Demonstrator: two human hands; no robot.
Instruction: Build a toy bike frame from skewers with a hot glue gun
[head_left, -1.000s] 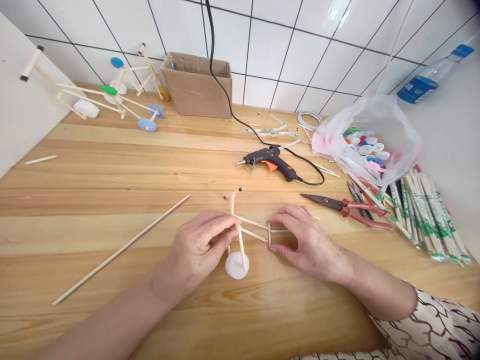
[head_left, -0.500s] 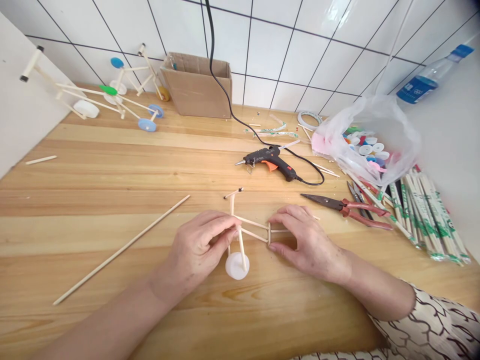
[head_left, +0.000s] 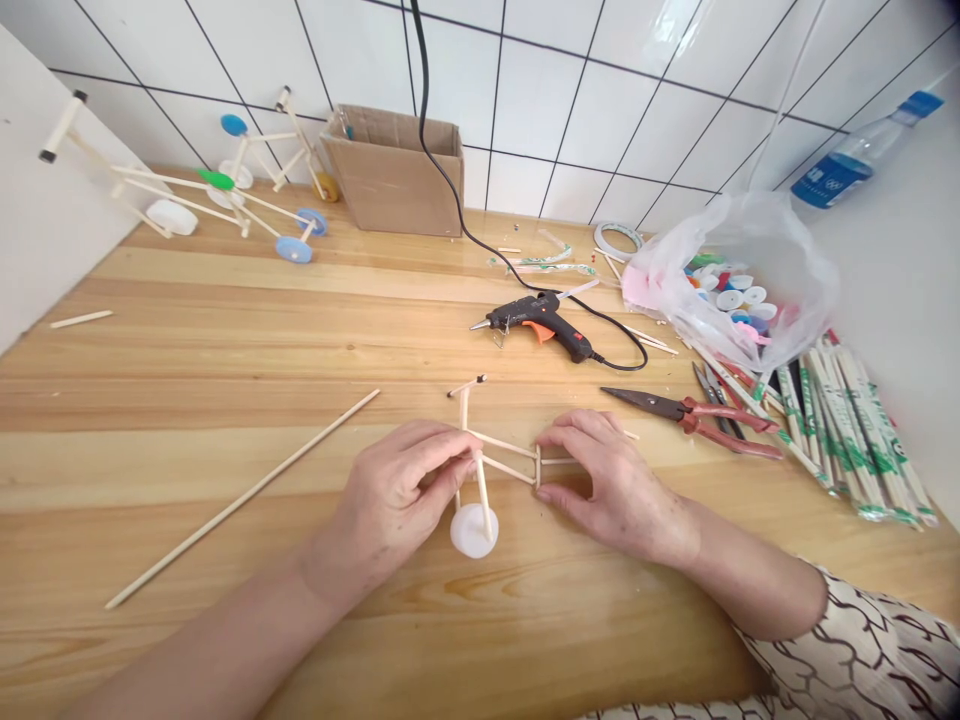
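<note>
A small bicycle frame of thin wooden sticks point(head_left: 504, 458) lies on the wooden table point(head_left: 225, 340), with a white bottle-cap wheel point(head_left: 474, 531) at its front fork. My left hand point(head_left: 397, 495) pinches the fork sticks just above the white cap. My right hand point(head_left: 611, 480) pinches the short upright stick at the frame's rear end, thumb below and fingers above. Both hands rest on the table.
A black hot-glue gun point(head_left: 541, 322) with its cord lies behind the frame. Red-handled pliers point(head_left: 694, 415), wrapped chopsticks point(head_left: 847, 425) and a bag of bottle caps point(head_left: 739, 285) sit right. A long stick point(head_left: 244, 500) lies left. Finished stick bicycles point(head_left: 225, 195) and a cardboard box point(head_left: 394, 170) stand at the back.
</note>
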